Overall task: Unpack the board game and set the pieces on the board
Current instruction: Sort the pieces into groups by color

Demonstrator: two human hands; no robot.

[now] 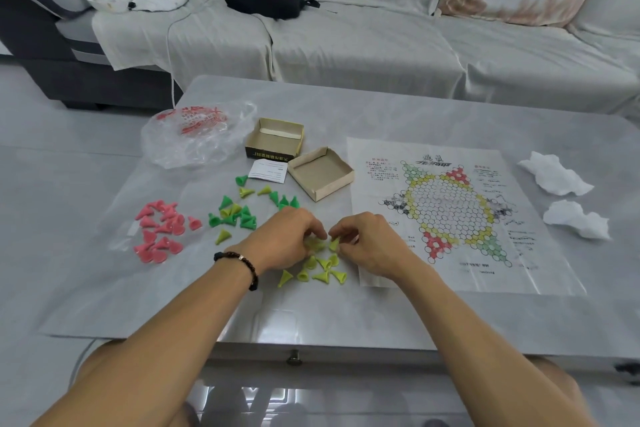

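Three colour groups of cone pieces lie loose on the table (346, 315), none on the board yet: red pieces (160, 231) far left, green pieces (242, 210) w/ a few yellow mixed in at centre, yellow pieces (317, 269) just in front of the hands. The paper board (450, 215) lies flat to the right, its star grid bare. Left hand (289, 241) has fingers curled down over a yellow piece, apparently pinching it; right hand (367, 243) pinches another yellow cone at its fingertips, the two hands nearly touching over the yellow cluster. Exact grip on the left is partly hidden, so can't be sure it holds one piece or more. Box halves, the lid (275, 139) and the tray (320, 173), sit open and look empty behind the greens, a leaflet (268, 172) between them, plastic bag (194, 135) further left. Step in hand, I'd judge: sorting by colour, unpacking done, placing not begun. Next move prob. calls for pulling the stray yellows out of the green heap, then carrying yellows across to a matching corner of the board and standing each upright on a circle; the cones are small and light, so easy to tip, and the thin sheet may shift.
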